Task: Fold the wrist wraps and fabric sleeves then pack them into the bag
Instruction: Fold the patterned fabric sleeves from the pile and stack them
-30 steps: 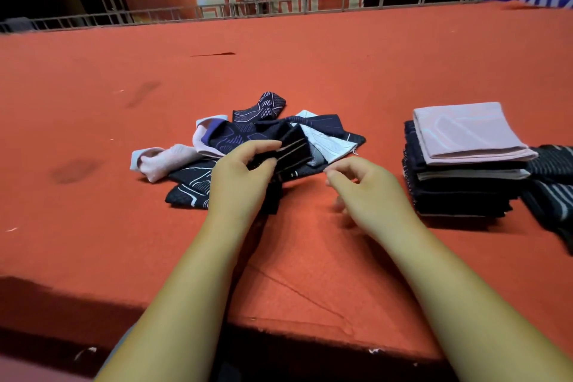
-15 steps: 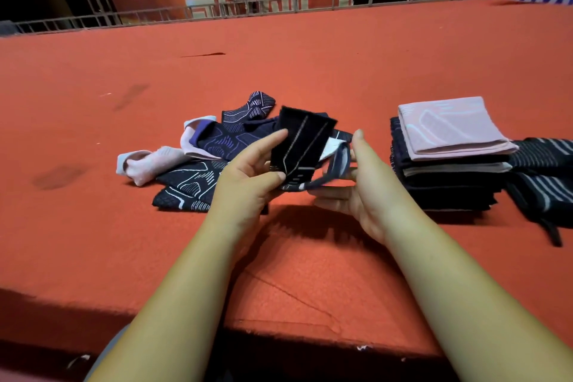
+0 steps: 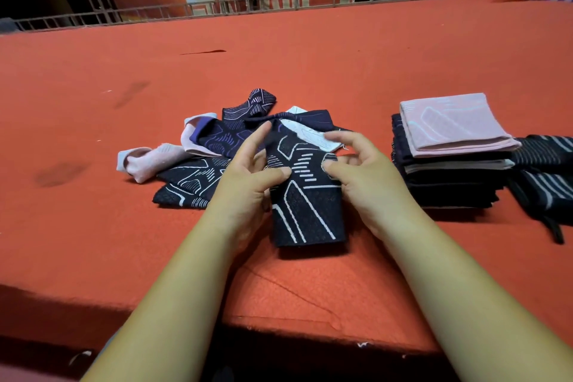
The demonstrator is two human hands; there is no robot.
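So both hands are on one dark sleeve (image 3: 307,211) with white line patterns, held just in front of the loose pile (image 3: 198,177) on the red carpet (image 3: 310,56). The left hand (image 3: 245,183) pinches its left edge, thumb on the front, fingers behind. The right hand (image 3: 366,177) pinches the right edge, fingers curled above. The hem hangs by the carpet, can't tell if it touches. A folded stack (image 3: 449,177) topped by a pink piece (image 3: 449,124) sits off to the right.
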